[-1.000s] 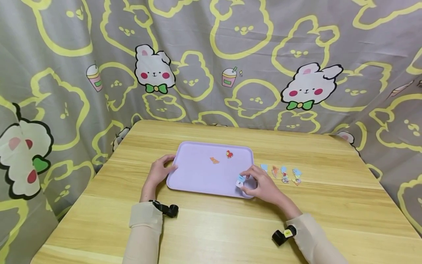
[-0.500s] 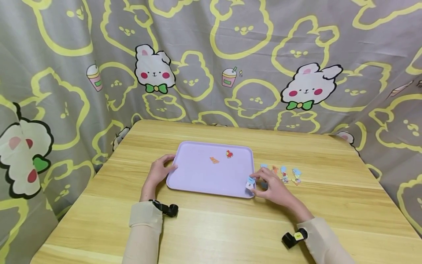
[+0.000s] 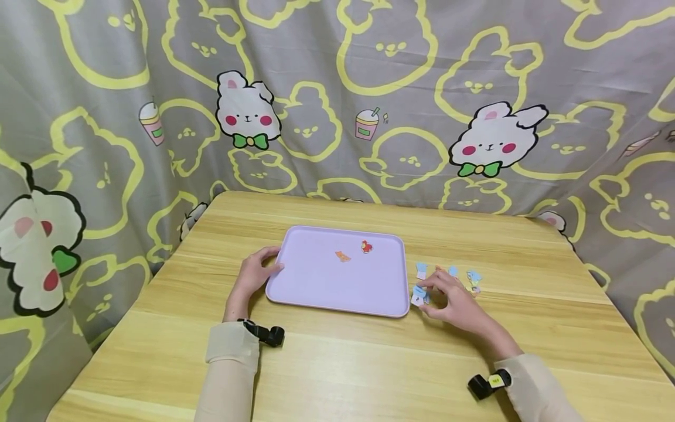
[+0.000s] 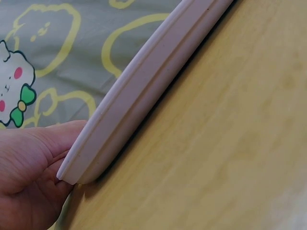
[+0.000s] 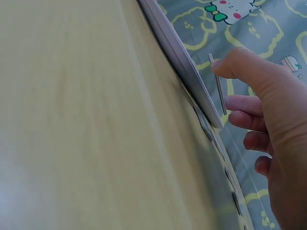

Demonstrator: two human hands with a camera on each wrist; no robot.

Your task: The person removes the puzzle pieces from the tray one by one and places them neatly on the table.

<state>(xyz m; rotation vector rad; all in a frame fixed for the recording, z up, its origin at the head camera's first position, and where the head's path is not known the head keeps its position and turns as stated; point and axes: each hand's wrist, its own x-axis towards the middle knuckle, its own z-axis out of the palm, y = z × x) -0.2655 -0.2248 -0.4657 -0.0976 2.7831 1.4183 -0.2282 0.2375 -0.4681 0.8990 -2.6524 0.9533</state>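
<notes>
My right hand (image 3: 454,302) pinches a thin flat cutout piece (image 3: 417,299), white and light blue, just off the right end of the lilac tray (image 3: 337,287). In the right wrist view this piece (image 5: 218,86) appears edge-on between thumb and fingertips, above the table. At the tray's left end my left hand (image 3: 255,275) grips the rim; the left wrist view has the thumb (image 4: 67,134) at the rim and fingers curled below. On the tray lie an orange cutout (image 3: 343,256) and a red one (image 3: 367,247).
Right of the tray, several flat cutouts lie in rows on the wooden table (image 3: 337,363), among them a blue-and-white one (image 3: 421,269) and a blue one (image 3: 473,276). My right hand partly covers the others. A patterned curtain (image 3: 327,105) hangs behind the table.
My right hand has carried the white-and-blue cutout rightward, from over the tray's right part to beyond its right rim. The left hand and the tray have stayed put.
</notes>
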